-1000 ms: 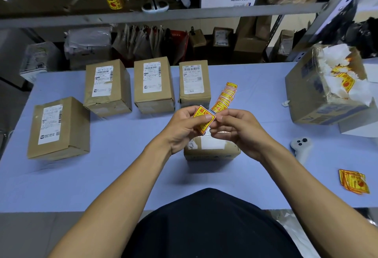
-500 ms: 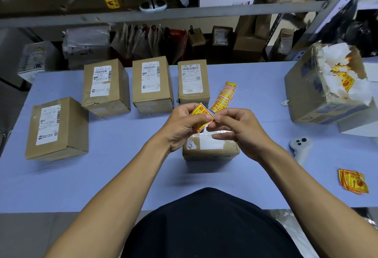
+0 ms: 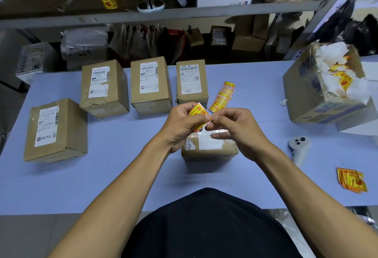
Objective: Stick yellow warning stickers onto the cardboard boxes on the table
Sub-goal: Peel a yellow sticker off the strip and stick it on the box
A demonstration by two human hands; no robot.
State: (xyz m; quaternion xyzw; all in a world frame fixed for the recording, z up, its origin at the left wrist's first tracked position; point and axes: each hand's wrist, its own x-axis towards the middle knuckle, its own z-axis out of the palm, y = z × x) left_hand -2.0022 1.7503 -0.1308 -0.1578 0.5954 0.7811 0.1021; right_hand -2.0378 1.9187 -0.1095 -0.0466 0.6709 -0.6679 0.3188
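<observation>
1. Here, the left hand [image 3: 180, 124] pinches a yellow warning sticker [image 3: 199, 117] between thumb and fingers, raised above the near cardboard box [image 3: 210, 145]; the right hand [image 3: 237, 129] has its thumb and forefinger pressed together at the sticker's right corner, probably to pick the backing free; whether backing has parted yet cannot be told.
2. The near cardboard box sits directly under both hands, close to the person; that looks deliberate, so the sticker can drop straight onto its top once peeled.
3. Three boxes [image 3: 151, 84] stand in a row at the far side of the table [image 3: 122, 176], labels up, and a fourth [image 3: 55, 129] lies to the left; none visibly carries a yellow sticker, so most of the task seems left.
4. A strip of stickers [image 3: 222, 97] lies just beyond the hands, within easy reach; a loose pile of yellow sheets [image 3: 351, 180] rests at the right; an open carton [image 3: 325, 86] holds crumpled white backing paper, likely the waste bin; a white controller [image 3: 298, 145] lies beside it.
</observation>
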